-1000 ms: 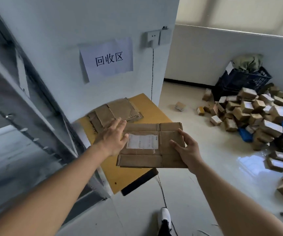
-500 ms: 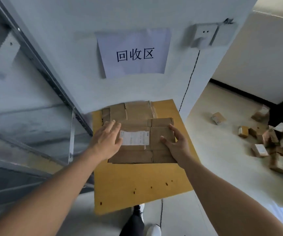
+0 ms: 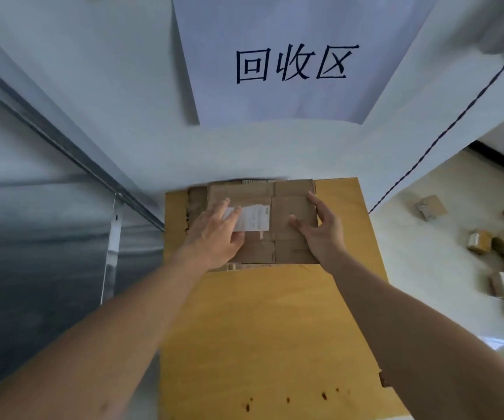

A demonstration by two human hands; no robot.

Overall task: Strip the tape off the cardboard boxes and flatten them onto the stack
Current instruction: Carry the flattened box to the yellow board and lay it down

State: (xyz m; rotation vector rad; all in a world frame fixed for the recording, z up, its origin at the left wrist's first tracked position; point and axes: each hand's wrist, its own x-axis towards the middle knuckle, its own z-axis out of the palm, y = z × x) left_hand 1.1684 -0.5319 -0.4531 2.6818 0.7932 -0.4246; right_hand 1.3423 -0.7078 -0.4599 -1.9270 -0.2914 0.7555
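The likeliest slip is the flattened box point(image 3: 275, 225) skewing off the stack point(image 3: 194, 207) beneath both hands, or springing up along its creases if they lift unevenly. It lies flat on the yellow tabletop point(image 3: 275, 328), brown and creased, its white label point(image 3: 252, 218) partly under the spread left hand point(image 3: 214, 237). The right hand point(image 3: 320, 231) presses its right edge with straight fingers; any leftover tape is too blurred to tell.

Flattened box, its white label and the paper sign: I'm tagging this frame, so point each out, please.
flattened box point(image 3: 293, 216), head view, bare cardboard right of the label.
white label point(image 3: 255, 218), head view, its uncovered right half.
paper sign point(image 3: 294, 66), head view, middle printed character.
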